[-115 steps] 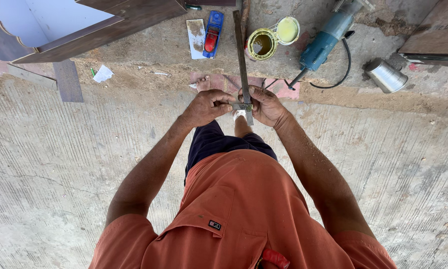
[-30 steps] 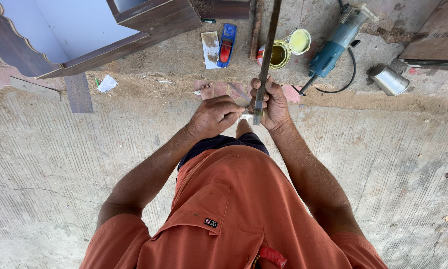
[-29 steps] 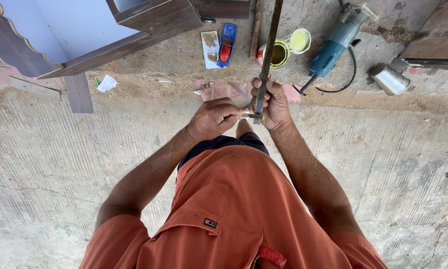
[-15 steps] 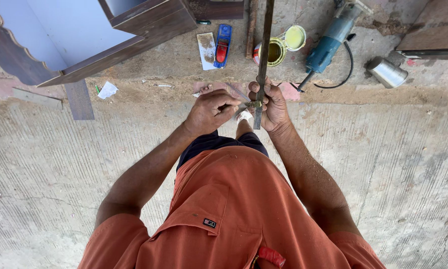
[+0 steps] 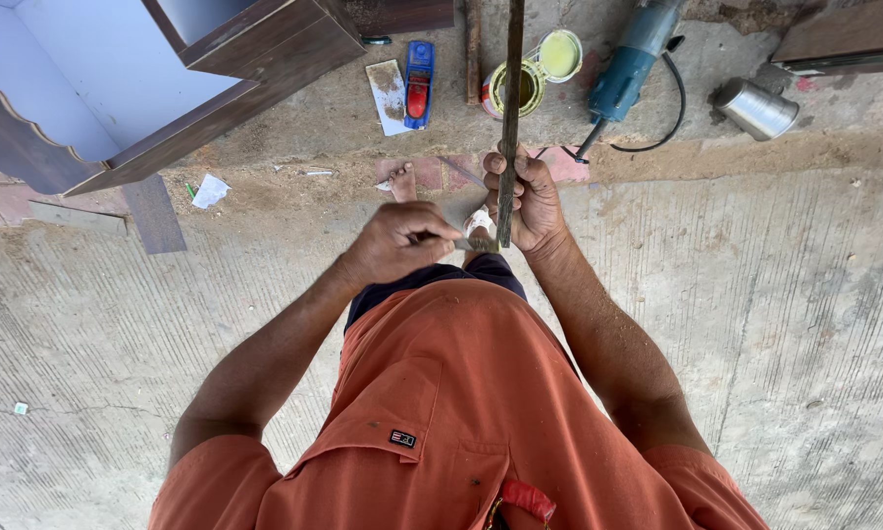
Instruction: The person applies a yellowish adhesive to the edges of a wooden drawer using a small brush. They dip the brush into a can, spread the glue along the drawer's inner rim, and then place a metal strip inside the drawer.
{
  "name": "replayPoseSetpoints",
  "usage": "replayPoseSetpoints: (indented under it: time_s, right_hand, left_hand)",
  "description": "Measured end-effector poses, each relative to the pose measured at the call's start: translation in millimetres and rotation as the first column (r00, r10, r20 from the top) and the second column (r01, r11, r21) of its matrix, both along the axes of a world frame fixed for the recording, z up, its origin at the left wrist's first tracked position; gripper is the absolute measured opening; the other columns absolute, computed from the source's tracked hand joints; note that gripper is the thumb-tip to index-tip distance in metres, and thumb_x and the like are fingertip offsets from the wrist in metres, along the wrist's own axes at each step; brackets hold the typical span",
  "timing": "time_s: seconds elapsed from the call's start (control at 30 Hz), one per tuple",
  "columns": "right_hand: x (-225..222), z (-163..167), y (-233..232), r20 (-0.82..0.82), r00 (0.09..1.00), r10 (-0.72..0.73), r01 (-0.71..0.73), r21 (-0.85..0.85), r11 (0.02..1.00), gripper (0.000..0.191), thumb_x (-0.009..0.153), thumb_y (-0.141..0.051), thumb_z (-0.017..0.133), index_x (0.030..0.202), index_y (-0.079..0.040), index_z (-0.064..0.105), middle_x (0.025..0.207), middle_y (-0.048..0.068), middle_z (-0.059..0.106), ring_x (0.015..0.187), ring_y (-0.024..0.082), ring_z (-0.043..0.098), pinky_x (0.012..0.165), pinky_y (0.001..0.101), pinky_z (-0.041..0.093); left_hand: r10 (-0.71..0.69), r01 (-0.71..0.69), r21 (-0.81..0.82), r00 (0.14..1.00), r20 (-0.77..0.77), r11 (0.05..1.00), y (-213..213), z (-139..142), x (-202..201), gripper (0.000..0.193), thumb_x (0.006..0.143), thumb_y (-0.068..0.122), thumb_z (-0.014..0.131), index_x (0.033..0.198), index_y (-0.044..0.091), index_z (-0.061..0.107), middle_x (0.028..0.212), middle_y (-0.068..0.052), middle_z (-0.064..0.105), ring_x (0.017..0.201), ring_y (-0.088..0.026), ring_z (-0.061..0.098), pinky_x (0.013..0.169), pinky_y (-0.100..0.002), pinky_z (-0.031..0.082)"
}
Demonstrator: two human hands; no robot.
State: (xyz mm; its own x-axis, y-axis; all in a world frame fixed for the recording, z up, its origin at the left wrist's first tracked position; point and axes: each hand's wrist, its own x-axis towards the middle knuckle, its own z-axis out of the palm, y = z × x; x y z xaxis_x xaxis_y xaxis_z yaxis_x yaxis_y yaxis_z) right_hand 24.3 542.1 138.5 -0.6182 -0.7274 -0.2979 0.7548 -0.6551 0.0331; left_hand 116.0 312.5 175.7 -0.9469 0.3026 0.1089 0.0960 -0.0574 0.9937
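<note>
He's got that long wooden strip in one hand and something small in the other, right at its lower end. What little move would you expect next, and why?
Probably a short stroke of the left hand along the strip's lower end. The right hand grips the long wooden strip upright and steady, while the left hand presses a small tool, too hidden to identify, against its bottom tip. Everything is braced for work at that tip.

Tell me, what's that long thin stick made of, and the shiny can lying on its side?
The long strip in the right hand looks like wood: dull brown, streaky grain, though rusty metal is possible. The can looks like bare metal, silvery with bright reflections.
</note>
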Motion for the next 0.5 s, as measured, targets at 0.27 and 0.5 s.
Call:
replayPoseSetpoints:
  time_s: [0.27,0.5]
  right_hand:
    - [-2,1,1,-0.007,1.000,-0.006,0.006,0.003,1.000,0.018,0.103,-0.012,0.067,0.120,-0.007,0.062,0.109,0.005,0.063,0.075,0.001,0.051,0.061,0.0146,0.048]
    - [-7,5,6,-0.054,0.998,-0.011,0.013,0.034,0.999,0.016,0.104,-0.011,0.067,0.119,-0.008,0.063,0.107,0.005,0.063,0.074,0.001,0.050,0.059,0.0142,0.046]
  left_hand:
    - [0.041,-0.030,-0.206,0.998,0.049,0.978,14,-1,0,0.006,0.095,0.002,0.072,0.100,0.005,0.072,0.084,-0.002,0.068,0.069,-0.006,0.062,0.062,-0.021,0.056]
    - [-0.059,0.067,-0.031,0.975,0.214,0.997,1,5,9,0.005,0.095,0.003,0.073,0.099,0.005,0.074,0.078,-0.002,0.067,0.065,-0.005,0.060,0.058,-0.021,0.054]
